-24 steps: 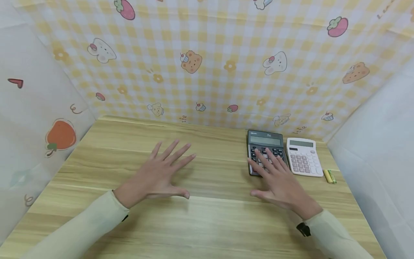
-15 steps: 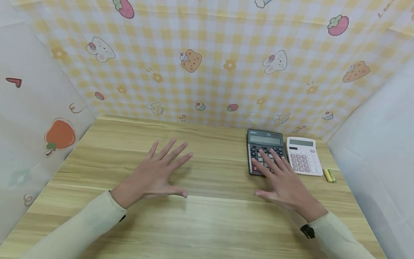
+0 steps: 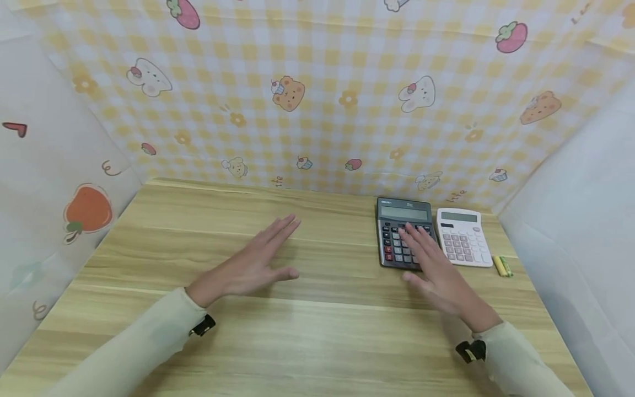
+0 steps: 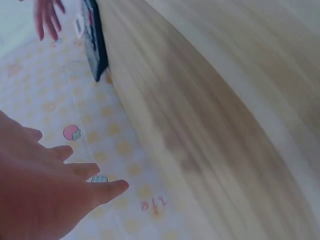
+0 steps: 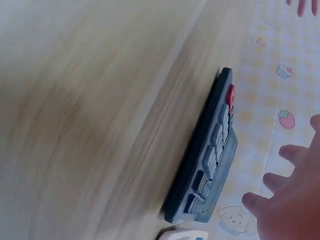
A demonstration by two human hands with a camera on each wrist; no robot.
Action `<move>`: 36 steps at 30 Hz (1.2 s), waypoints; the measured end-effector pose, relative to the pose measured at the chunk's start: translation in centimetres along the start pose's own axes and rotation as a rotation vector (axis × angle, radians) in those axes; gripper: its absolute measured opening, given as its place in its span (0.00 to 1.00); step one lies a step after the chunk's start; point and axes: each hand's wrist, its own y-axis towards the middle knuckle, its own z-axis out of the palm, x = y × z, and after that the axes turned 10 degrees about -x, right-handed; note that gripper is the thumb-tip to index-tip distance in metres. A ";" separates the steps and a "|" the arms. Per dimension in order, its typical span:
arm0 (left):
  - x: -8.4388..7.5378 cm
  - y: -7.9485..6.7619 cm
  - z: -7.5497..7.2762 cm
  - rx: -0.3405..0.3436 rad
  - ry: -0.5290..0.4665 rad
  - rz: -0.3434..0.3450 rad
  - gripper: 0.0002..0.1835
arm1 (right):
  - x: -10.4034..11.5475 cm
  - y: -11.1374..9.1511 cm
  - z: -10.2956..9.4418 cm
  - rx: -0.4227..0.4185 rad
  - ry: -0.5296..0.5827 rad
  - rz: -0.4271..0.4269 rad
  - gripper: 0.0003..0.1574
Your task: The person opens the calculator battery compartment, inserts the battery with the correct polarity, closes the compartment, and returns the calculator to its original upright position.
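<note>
My left hand [image 3: 250, 266] hovers over the left middle of the wooden table, fingers straight, holding nothing. On the right side, my right hand [image 3: 439, 278] is held above the lower keys of a dark grey calculator [image 3: 404, 212], its fingers straight and hiding some of the keys. The right wrist view shows a gap between those fingers and the dark calculator [image 5: 205, 155]. Just right of it lies a white calculator [image 3: 463, 237] with pinkish keys. Two small yellow-green batteries [image 3: 502, 266] lie side by side near the table's right edge.
The wooden table [image 3: 307, 342] meets a yellow checked cloth [image 3: 327, 127] hanging behind it. White cloth walls [image 3: 585, 220] stand on the left and right sides. Both calculators lie close to the back cloth.
Both hands' spread fingers have drawn together, and the hands have turned more edge-on. The left hand has shifted slightly right. The view has moved a little; calculators and batteries stay put.
</note>
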 end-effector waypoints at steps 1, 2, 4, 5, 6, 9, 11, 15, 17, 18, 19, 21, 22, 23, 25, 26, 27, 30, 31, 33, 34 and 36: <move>-0.2 0.2 0.2 0.002 -0.063 -0.013 0.53 | -0.1 0.1 0.0 -0.009 0.031 0.021 0.52; -0.3 0.5 0.4 0.006 -0.124 -0.028 0.52 | -0.1 0.2 -0.1 -0.019 0.061 0.037 0.51; -0.6 1.1 0.8 0.013 -0.242 -0.056 0.49 | -0.3 0.3 -0.3 -0.044 0.133 0.066 0.47; -0.8 1.3 1.0 0.015 -0.291 -0.065 0.48 | -0.4 0.4 -0.4 -0.054 0.167 0.086 0.46; -1.0 1.6 1.2 0.018 -0.336 -0.076 0.47 | -0.5 0.5 -0.5 -0.064 0.203 0.104 0.44; -1.6 2.5 1.9 0.028 -0.449 -0.109 0.45 | -1.1 0.7 -0.9 -0.091 0.302 0.164 0.40; -2.0 3.2 2.3 0.036 -0.510 -0.151 0.45 | -1.6 0.8 -1.1 -0.092 0.372 0.218 0.41; -2.7 4.7 3.5 0.051 -0.615 -0.242 0.44 | -2.4 1.2 -1.7 -0.084 0.473 0.350 0.47; -2.9 5.5 4.2 0.053 -0.678 -0.283 0.44 | -2.8 1.3 -2.1 -0.075 0.501 0.423 0.48; -2.9 5.9 4.5 0.054 -0.707 -0.300 0.44 | -2.9 1.4 -2.2 -0.072 0.495 0.454 0.48; -3.0 6.3 4.9 0.052 -0.739 -0.315 0.45 | -3.0 1.5 -2.3 -0.069 0.493 0.482 0.47; -3.2 7.1 5.6 0.048 -0.790 -0.342 0.46 | -3.2 1.6 -2.5 -0.060 0.489 0.524 0.47; -3.4 7.4 5.9 0.043 -0.807 -0.353 0.46 | -3.3 1.7 -2.6 -0.054 0.483 0.545 0.48; -3.5 7.8 6.3 0.039 -0.820 -0.364 0.46 | -3.4 1.9 -2.7 -0.050 0.479 0.565 0.49; -3.9 8.6 7.0 0.031 -0.829 -0.379 0.46 | -3.5 2.1 -2.6 -0.041 0.473 0.601 0.51; -4.0 9.0 7.4 0.027 -0.833 -0.384 0.46 | -3.6 2.3 -2.6 -0.036 0.475 0.617 0.52; -4.2 9.4 7.8 0.024 -0.835 -0.389 0.46 | -3.6 2.5 -2.5 -0.034 0.478 0.634 0.53; -4.8 10.2 8.8 0.029 -0.833 -0.405 0.47 | -3.8 2.9 -2.3 -0.029 0.478 0.657 0.55; -5.0 10.5 9.1 0.032 -0.835 -0.409 0.47 | -3.8 3.1 -2.2 -0.028 0.474 0.661 0.55; -5.4 10.9 9.8 0.042 -0.837 -0.417 0.48 | -3.9 3.3 -2.1 -0.026 0.476 0.672 0.56; -5.6 11.1 10.1 0.046 -0.839 -0.420 0.48 | -4.0 3.4 -2.1 -0.022 0.473 0.677 0.58; -5.9 11.4 10.7 0.058 -0.849 -0.429 0.49 | -4.1 3.5 -2.0 -0.013 0.471 0.692 0.60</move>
